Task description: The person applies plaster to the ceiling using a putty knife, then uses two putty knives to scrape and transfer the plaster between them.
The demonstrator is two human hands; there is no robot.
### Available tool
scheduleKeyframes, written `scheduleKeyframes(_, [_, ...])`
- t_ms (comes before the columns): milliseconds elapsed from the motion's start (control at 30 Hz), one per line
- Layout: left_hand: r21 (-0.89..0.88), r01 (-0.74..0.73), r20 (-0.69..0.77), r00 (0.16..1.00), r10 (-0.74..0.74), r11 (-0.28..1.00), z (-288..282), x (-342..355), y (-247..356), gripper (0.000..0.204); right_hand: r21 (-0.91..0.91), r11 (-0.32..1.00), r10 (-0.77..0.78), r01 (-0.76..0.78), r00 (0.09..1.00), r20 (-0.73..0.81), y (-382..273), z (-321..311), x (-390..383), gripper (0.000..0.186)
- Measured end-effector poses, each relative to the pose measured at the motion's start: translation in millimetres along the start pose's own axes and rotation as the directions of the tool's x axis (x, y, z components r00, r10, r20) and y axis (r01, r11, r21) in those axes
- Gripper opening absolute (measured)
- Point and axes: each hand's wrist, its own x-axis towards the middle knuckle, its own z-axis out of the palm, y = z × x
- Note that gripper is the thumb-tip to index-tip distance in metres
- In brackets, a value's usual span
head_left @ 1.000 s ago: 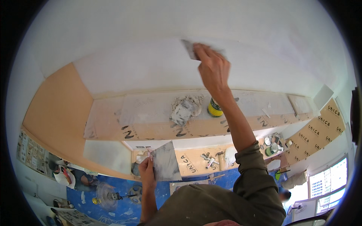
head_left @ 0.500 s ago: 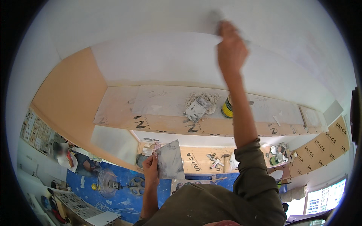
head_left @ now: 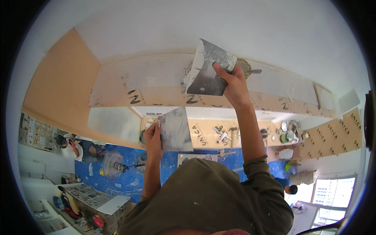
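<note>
My right hand (head_left: 235, 80) is closed on a flat metal putty spreader (head_left: 213, 76), the thumb lying across its face. White putty coats the spreader's left edge and streaks its upper part. It hangs over the long shelf (head_left: 152, 74) and hides most of a putty heap (head_left: 185, 74). Just behind the hand stands an open can (head_left: 243, 64), with a grey handle-like piece (head_left: 254, 71) beside it. Lower and to the left, my left hand (head_left: 154, 135) grips a second thin metal spreader (head_left: 174, 131) by its left edge. Grey-white smears cover that sheet.
A lower wooden surface holds a hammer (head_left: 232, 135), hand tools and several cans (head_left: 288, 136). Blue sheeting (head_left: 133, 156) covers the floor, with a standing fan (head_left: 113, 164). One person (head_left: 72, 147) is at the left, another (head_left: 290, 189) at lower right. White wall (head_left: 156, 31) rises behind the shelf.
My right hand has come down from the upper wall to above the shelf, turning its spreader's face into view. The view has tilted, so the shelf appears higher. My left hand still holds its spreader.
</note>
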Motion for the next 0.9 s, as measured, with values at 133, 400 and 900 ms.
scheduleKeyframes(133, [0.014, -0.008, 0.016, 1.000, 0.008, 1.000, 22.8, 14.4, -5.3, 0.026, 0.154, 0.983, 0.112, -0.102, 0.992, -0.060, 5.1, -31.0, -24.8, 0.025])
scheduleKeyframes(400, [-0.003, -0.050, 0.104, 0.993, 0.050, 0.999, 51.8, 28.3, -9.2, 0.028, 0.271, 0.962, 0.129, -0.043, 0.942, -0.309, 31.8, -89.6, -81.8, 0.024])
scheduleKeyframes(900, [-0.228, 0.217, 0.125, 0.973, -0.192, 0.949, 40.5, 28.0, -67.0, 0.032, 0.199, 0.943, 0.331, -0.268, 0.826, -0.456, 80.5, -138.6, -136.9, 0.031])
